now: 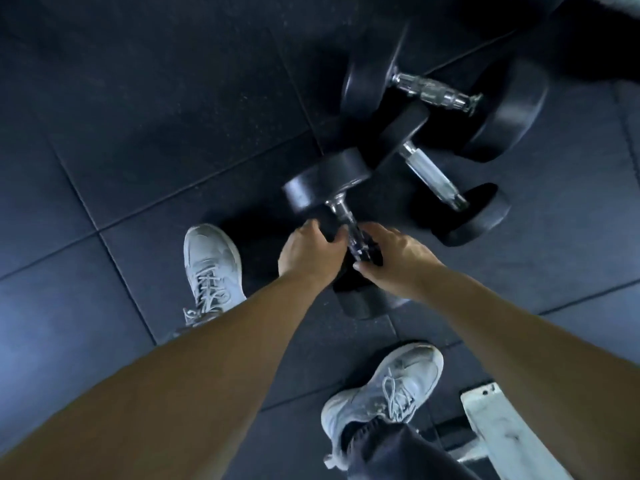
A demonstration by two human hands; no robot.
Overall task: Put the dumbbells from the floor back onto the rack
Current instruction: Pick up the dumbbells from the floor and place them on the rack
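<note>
While both bare forearms reach down from the near edge, the hands meet at the near dumbbell [347,221], which lies on the dark rubber floor tiles [138,133] between the two feet and a little beyond them. Its handle runs near-to-far, tilted slightly left at the far end.

Right hand [391,251]: fingers curled over the near part of the chrome handle, thumb tucked under. It grips the bar.

Left hand [304,251]: on the left side of the handle, fingers curled downward and close together, thumb tip just beside the bar. Cannot tell whether it has closed round the handle. Cannot tell either whether the weight is off the floor; the near end is partly hidden under the wrists.

Middle dumbbell [433,178]: just right of and beyond the near one, on the floor, handle angled far-left to near-right. Its far-left head sits right against the far head of the near dumbbell; contact unclear.

Far dumbbell [436,90]: larger and somewhat blurred, beyond the middle one, handle running roughly left to right.

Left shoe [211,268], pale with laces, is left of the hands. Right shoe [384,389] is nearer, below the right forearm, with a dark trouser leg [381,452] above it. White metal bar [502,427] at the near right corner.
</note>
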